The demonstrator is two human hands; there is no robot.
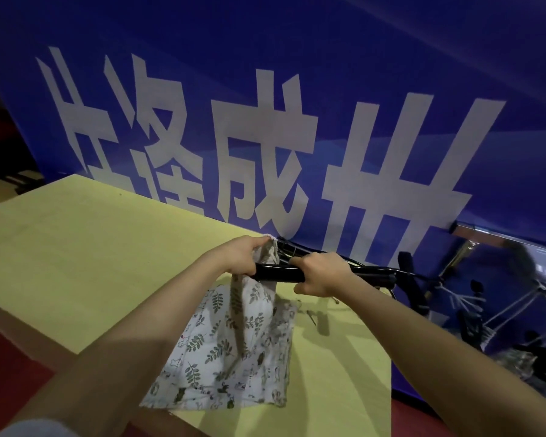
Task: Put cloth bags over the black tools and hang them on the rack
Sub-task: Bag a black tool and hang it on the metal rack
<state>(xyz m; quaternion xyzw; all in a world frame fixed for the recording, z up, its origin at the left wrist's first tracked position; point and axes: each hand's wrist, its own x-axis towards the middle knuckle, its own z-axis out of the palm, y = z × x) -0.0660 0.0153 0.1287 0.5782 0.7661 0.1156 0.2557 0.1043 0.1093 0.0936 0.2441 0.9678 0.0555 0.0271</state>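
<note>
black tool (278, 274) held level above the yellow table (92, 247), near its far right end, one end poked into the mouth of the leaf-print cloth bag (234, 342). bag draped down from that mouth, lower part lying crumpled on the tabletop. left hand (238, 255) curled round the bunched bag opening, fingers pinching the fabric against the tool's end, likely to keep the mouth open and steady. right hand (320, 274) wrapped tight round the tool's other end, fingers closed on it, probably to feed the tool into the bag. bagging step seemingly just begun; most of the tool bare.

more black tools (369, 272) piled just behind, by the table's far edge against the blue banner (297, 105) with large white characters. to the right, off the table, a blurred rack (467, 247) with white cords (501, 310) and dark items hung there; details too smeared to tell. pile and tangled cords close to the route to the rack, a likely snag.
</note>
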